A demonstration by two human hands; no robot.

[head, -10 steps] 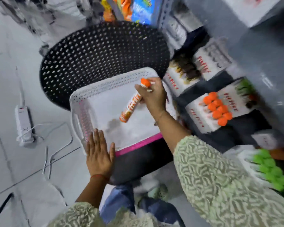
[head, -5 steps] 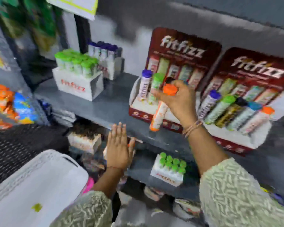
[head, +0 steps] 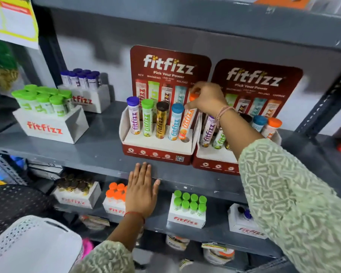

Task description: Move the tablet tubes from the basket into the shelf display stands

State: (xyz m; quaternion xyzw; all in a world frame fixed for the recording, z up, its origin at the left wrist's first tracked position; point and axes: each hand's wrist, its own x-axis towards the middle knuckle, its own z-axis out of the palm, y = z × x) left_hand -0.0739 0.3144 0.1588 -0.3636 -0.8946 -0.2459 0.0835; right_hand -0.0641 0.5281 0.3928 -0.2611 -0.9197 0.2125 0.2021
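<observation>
shelf stand (head: 158, 143), orange tube (head: 187, 123) now there

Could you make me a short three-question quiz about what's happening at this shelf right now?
1. True or false: the right hand holds the orange-capped tube by its cap end.
2. How many tubes already stand in the left display stand beside the one being placed?
3. Where is the left hand? A) inside the basket B) flat against the shelf edge C) on a green tube

Key: 1. True. 2. Four: purple, green, brown and blue caps. 3. B. The orange tube's base is at the stand's last hole, not yet fully seated.
</observation>
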